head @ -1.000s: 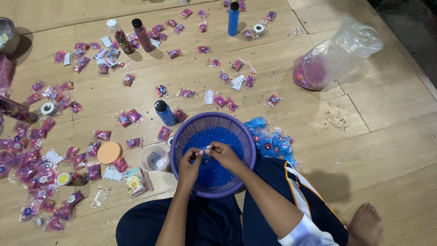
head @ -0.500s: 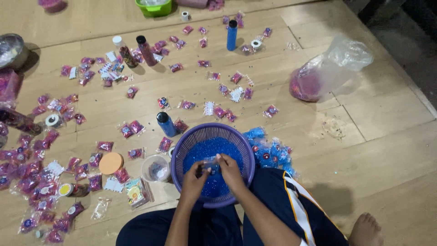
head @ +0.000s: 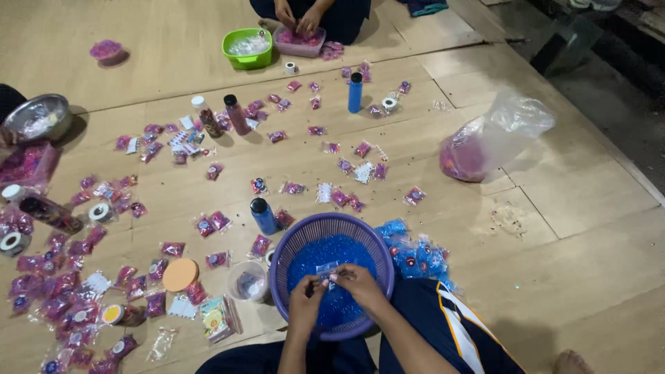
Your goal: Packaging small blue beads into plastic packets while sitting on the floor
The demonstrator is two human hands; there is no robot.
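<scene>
Head view, left hand [head: 305,289] and right hand [head: 355,280] pinching small clear packet [head: 325,268] over purple basket [head: 291,244], bare floorboards [head: 554,277] rightward

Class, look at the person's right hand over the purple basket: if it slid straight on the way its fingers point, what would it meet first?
The right hand points left towards the left hand, with a small clear packet pinched between them. It would probably meet that packet first; depth is hard to judge.
</scene>
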